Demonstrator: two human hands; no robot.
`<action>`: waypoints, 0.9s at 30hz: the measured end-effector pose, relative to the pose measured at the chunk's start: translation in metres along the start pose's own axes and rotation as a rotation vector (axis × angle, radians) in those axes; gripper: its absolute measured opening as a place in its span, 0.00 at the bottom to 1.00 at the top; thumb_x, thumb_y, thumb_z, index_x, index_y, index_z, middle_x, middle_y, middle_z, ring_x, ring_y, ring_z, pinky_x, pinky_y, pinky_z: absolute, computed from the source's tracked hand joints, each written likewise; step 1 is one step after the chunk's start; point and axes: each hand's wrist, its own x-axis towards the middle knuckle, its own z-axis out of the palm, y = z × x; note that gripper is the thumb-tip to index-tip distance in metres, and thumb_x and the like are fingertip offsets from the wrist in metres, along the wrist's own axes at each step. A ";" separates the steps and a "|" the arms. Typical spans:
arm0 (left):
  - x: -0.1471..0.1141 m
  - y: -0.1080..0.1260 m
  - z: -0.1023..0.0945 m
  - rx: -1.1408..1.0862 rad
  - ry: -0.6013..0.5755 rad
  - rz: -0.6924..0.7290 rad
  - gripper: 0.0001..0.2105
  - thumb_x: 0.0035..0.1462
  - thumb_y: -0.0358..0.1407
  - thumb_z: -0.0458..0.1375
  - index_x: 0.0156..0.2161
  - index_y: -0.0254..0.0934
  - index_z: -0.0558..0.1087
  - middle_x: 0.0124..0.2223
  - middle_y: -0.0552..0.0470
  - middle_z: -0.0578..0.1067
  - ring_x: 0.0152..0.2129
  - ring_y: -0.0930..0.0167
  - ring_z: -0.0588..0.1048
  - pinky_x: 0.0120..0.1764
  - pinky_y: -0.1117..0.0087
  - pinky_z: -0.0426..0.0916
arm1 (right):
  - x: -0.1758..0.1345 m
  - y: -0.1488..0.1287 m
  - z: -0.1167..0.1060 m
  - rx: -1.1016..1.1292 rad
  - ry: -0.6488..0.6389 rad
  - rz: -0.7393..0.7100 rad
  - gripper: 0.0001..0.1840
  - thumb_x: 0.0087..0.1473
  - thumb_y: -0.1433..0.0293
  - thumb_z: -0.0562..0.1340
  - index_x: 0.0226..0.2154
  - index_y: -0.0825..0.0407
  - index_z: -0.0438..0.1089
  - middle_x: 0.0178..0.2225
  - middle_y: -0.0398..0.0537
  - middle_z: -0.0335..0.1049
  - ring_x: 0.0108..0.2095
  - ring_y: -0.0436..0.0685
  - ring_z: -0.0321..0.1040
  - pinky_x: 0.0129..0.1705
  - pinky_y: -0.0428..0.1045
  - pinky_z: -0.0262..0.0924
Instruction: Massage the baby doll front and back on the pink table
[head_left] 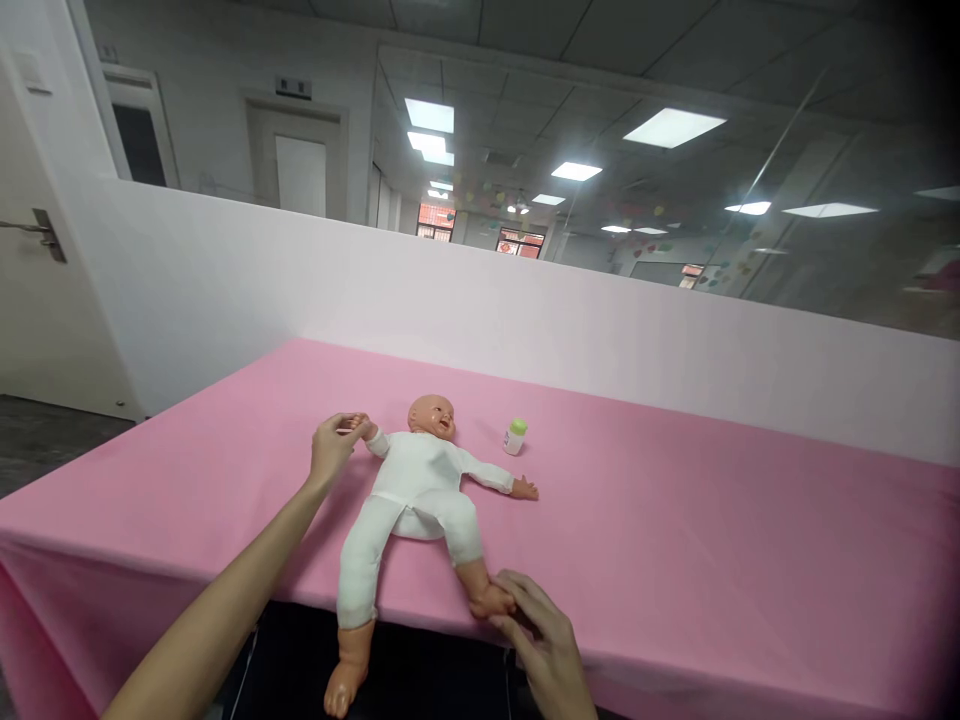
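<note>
Doll supine on a pink tablecloth, head toward the far side, seen from within the room. The person's left hand is closed, its fingertips pinching the doll's right hand; the right hand is closed on the toe end of the doll's left foot, thumb nearer the person. The white-clad trunk thus lies between the two grips, touched by neither. The doll's left arm extends outward, unheld; just beyond it stands a small green-capped bottle. The doll's right foot, also unheld, projects past the table's near edge.
</note>
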 end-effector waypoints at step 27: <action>-0.032 0.026 0.063 0.535 -0.290 0.339 0.07 0.60 0.40 0.61 0.36 0.42 0.82 0.39 0.47 0.84 0.35 0.65 0.79 0.36 0.68 0.63 | 0.076 -0.032 0.065 0.021 0.072 -0.150 0.14 0.61 0.62 0.66 0.46 0.50 0.81 0.47 0.55 0.80 0.48 0.64 0.76 0.51 0.55 0.72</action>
